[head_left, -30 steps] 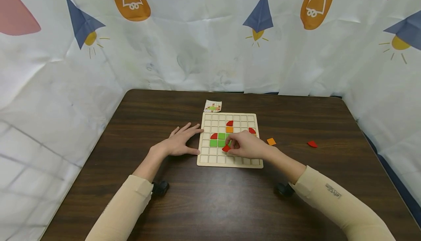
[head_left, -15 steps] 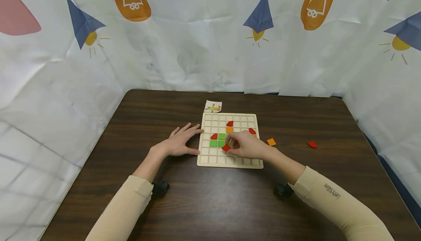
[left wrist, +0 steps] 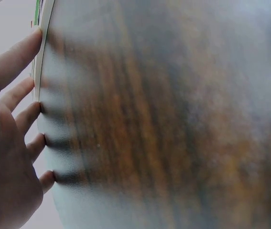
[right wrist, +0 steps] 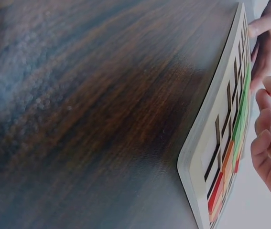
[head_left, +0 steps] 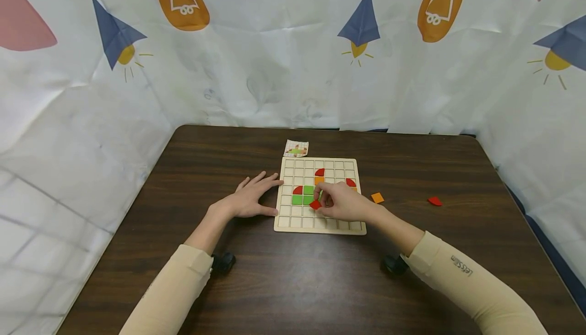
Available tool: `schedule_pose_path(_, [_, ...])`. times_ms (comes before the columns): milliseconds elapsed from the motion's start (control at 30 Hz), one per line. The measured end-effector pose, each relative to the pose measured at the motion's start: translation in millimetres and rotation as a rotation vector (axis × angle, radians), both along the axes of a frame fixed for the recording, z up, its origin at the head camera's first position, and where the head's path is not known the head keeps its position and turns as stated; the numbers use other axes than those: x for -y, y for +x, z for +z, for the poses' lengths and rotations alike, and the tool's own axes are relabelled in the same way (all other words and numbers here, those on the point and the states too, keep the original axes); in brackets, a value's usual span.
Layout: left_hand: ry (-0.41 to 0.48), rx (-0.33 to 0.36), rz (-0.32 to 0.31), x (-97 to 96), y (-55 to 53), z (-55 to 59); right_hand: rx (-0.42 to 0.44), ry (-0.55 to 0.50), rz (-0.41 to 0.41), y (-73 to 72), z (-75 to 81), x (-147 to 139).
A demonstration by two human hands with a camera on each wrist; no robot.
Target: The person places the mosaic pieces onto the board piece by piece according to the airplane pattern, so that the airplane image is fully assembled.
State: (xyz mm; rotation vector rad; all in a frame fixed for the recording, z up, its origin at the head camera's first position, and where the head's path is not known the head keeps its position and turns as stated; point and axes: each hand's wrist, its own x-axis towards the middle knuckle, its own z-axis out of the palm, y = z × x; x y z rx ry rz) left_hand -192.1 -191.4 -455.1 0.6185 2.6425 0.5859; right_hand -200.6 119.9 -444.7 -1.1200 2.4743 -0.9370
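A pale wooden grid board (head_left: 297, 221) lies on the dark table. Thumb and fingertips of my left hand (head_left: 249, 199), spread out, touch the board's left edge; the left wrist view shows those fingers (left wrist: 18, 93) reaching down to the tabletop. Over the board's middle, my right hand (head_left: 342, 202) pinches a small red quarter-circle tile (head_left: 315, 205) between thumb and fingertips. Green square tiles (head_left: 297, 200), an orange square tile (head_left: 319, 180) and a red quarter-circle tile (head_left: 320, 172) sit in the grid. My right hand hides part of the pattern.
Right of the board lie a loose orange square tile (head_left: 377, 198) and, farther out, a loose red quarter-circle tile (head_left: 435, 201). A small printed pattern card (head_left: 296, 148) lies by the board's far left corner. Patterned white cloth (head_left: 274, 81) hangs behind the table.
The red tile has turned slightly between my right fingertips. My left hand and the board stay where they were.
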Motion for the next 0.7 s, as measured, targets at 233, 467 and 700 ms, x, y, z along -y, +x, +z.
schedule_pose_path(233, [-0.003, -0.001, -0.006, 0.7, -0.7, -0.8, -0.005, -0.018, 0.013, -1.5, -2.9, -0.7])
schedule_pose_path(467, [-0.002, 0.005, -0.004, 0.7, -0.2, -0.6, -0.005, -0.032, 0.014, -1.2, -4.1, -0.1])
schedule_pose_path(700, [-0.006, 0.005, -0.003, 0.5, -0.1, -0.2, -0.014, -0.049, 0.013, -1.8, -6.4, 0.8])
